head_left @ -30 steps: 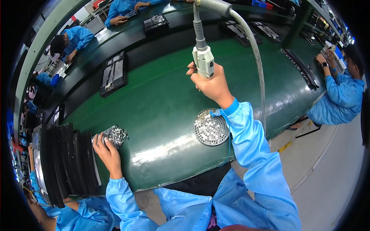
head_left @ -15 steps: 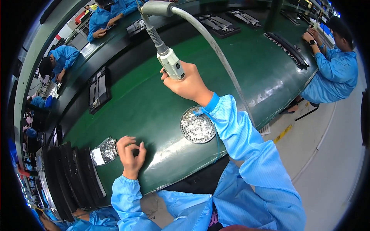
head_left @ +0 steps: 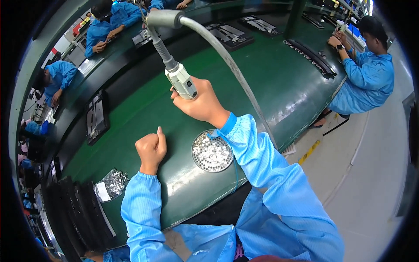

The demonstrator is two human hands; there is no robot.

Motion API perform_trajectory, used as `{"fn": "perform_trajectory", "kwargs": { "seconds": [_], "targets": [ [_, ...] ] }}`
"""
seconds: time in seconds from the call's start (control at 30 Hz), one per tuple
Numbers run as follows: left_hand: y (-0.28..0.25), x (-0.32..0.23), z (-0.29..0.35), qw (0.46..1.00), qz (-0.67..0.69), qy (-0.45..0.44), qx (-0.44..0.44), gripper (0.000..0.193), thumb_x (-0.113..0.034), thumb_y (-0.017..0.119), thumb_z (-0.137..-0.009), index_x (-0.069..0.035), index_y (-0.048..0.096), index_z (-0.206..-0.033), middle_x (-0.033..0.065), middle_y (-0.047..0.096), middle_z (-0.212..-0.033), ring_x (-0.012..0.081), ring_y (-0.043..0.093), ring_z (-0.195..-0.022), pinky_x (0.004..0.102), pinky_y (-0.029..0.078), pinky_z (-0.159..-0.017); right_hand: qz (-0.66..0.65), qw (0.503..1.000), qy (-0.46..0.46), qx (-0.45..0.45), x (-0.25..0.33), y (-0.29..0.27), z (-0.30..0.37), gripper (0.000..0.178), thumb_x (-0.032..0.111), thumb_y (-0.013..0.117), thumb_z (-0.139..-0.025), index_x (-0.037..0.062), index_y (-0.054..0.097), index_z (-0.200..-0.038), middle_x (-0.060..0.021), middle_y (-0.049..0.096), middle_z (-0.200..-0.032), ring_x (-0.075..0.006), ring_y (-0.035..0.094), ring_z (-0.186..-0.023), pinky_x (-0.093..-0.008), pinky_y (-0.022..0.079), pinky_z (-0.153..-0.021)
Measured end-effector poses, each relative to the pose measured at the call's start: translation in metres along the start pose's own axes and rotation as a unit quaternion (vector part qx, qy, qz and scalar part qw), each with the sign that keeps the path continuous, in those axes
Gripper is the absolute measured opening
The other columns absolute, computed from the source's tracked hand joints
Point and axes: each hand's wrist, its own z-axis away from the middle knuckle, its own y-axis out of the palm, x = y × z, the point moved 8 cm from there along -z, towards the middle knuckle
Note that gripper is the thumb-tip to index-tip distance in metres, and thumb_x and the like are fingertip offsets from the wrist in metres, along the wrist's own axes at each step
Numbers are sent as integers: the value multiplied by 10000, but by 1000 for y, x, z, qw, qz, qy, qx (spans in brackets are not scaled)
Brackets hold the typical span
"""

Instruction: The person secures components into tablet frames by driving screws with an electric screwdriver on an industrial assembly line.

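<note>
You held off-white tool handle (head_left: pixel 181 82) in right hand (head_left: pixel 198 101), fingers wrapped around it, over green table (head_left: pixel 257 87); ribbed grey sleeve (head_left: pixel 163 52) ran up from handle's far end; your left hand (head_left: pixel 151 150) was curled into fist, thumb extended; whether it gripped anything, could not tell; round tray (head_left: pixel 212 170) with small metal pieces (head_left: pixel 211 150) sat between your forearms, near right cuff; clear bag (head_left: pixel 112 185) of metal parts lay left of left hand, beside dark stack (head_left: pixel 74 214).
</note>
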Motion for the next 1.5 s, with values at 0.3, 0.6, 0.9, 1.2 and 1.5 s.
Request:
{"fn": "perform_trajectory", "kwargs": {
  "seconds": [0.3, 0.6, 0.9, 1.2, 1.5],
  "targets": [
    [-5, -6, 0, 999, 28, 21, -10, 484, 31, 680, -806, -73, 361, -457, 83, 350, -421, 239, 363, -331, 366, 258, -372, -5, 998, 48, 28, -11, 6, -1, 122, 92, 674, -768, 9, 593, -806, -129, 619, -654, -211, 602, -562, -340, 482, -565],
    [-12, -6, 5, 999, 29, 30, -20, 467, 0, 697, -795, -72, 382, -458, 79, 380, -426, 241, 387, -340, 362, 277, -370, -11, 995, 90, 30, -14, 2, 2, 153, 85, 695, -782, 1, 672, -908, -79, 707, -761, -134, 693, -717, -290, 537, -645],
    [-11, -2, 5, 999, 28, 28, -34, 481, -16, 698, -810, -74, 370, -464, 78, 373, -430, 233, 368, -344, 362, 259, -373, -8, 994, 108, 35, -13, -7, -6, 155, 91, 702, -799, -6, 672, -915, -62, 708, -741, -113, 665, -614, -274, 533, -546],
    [-9, 1, 3, 998, 40, 34, -33, 476, -21, 697, -822, -67, 380, -470, 80, 364, -433, 232, 359, -347, 363, 256, -376, -48, 993, 101, 36, -14, -19, -14, 264, 49, 648, -800, 1, 661, -1059, -65, 716, -915, -106, 645, -605, -273, 546, -536],
    [7, 44, -10, 980, 77, -167, -74, 398, -141, 635, -945, -14, 473, -606, 44, 385, -514, 126, 325, -453, 326, 275, -442, 183, 977, -56, -97, 25, -25, -1, 155, 65, 660, -727, -13, 637, -859, -182, 637, -713, -361, 643, -638, -384, 509, -601]
  ]
}}
